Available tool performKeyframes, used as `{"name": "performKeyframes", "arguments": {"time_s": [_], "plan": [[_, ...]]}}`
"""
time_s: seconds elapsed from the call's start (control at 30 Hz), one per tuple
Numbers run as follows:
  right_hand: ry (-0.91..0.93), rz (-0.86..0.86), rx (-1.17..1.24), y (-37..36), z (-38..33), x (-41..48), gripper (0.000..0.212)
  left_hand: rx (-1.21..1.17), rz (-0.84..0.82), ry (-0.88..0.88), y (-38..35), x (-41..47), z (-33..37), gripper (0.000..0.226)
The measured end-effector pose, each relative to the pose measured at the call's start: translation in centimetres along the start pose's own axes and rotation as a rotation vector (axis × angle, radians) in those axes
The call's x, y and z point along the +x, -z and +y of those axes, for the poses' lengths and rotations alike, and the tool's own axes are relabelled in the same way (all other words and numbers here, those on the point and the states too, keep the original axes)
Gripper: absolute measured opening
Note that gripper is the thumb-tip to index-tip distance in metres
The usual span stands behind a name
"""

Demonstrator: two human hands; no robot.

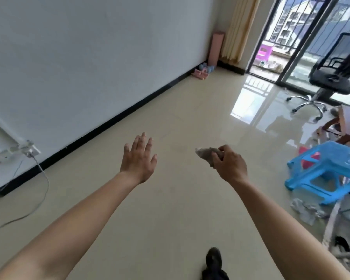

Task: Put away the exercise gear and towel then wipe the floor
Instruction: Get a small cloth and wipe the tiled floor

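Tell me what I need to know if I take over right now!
Left hand: open, fingers spread, holding nothing.
Right hand: grips a crumpled cloth, held above the floor.
Gear: the rolled pink mat stands upright in the far corner; small blue and pink gear lies beside it by the wall.
Done: the gear looks put away.
Left: wiping the floor, seemingly not yet begun.

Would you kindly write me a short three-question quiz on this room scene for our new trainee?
1. True or false: the left hand grips something.
2. Fill in: the right hand pinches a crumpled ____.
3. The rolled pink mat is: A) upright in the far corner; B) in the left hand; C) under the right hand.
Key: 1 false; 2 cloth; 3 A.
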State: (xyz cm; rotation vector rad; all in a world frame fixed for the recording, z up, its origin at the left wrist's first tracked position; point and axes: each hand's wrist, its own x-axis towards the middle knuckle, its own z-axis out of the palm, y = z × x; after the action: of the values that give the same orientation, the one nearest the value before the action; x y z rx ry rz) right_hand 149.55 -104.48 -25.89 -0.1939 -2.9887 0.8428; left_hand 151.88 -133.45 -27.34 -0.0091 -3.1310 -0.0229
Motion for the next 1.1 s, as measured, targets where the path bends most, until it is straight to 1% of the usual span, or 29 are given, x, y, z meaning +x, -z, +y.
{"name": "performKeyframes", "arguments": {"time_s": [0.13,0.23,0.33,0.43,0.57,0.67,0.9,1.0,1.1], "plan": [[0.092,-0.206,-0.015,-5.9,1.3,9.7,0.031,0.007,-0.066,0.218,-5.1,3.6,-0.2,0.064],[0.163,-0.393,0.001,-12.2,2.7,15.7,0.030,0.021,-0.200,0.423,-10.4,4.7,0.4,0.064],[0.193,-0.548,-0.055,-17.7,3.9,18.8,0.029,-0.006,-0.317,0.605,-15.2,4.6,1.6,0.064],[0.238,-0.659,-0.121,-22.0,5.1,20.3,0.027,-0.035,-0.433,0.713,-19.3,3.9,3.0,0.064],[0.273,-0.771,-0.171,-28.6,7.4,21.1,0.026,-0.108,-0.528,0.794,-25.3,3.1,3.8,0.064],[0.339,-0.785,-0.246,-35.5,10.0,20.7,0.027,-0.151,-0.567,0.818,-32.3,2.7,3.2,0.063],[0.487,-0.807,-0.339,-56.8,17.1,16.2,0.025,-0.203,-0.688,0.849,-55.2,-0.4,-0.3,0.061],[0.568,-0.823,-0.345,-65.7,20.0,13.8,0.025,-0.202,-0.691,0.858,-64.7,-1.9,-2.1,0.061],[0.668,-0.824,-0.301,-73.2,22.7,11.6,0.026,-0.224,-0.693,0.883,-72.6,-2.9,-3.4,0.061]]}}
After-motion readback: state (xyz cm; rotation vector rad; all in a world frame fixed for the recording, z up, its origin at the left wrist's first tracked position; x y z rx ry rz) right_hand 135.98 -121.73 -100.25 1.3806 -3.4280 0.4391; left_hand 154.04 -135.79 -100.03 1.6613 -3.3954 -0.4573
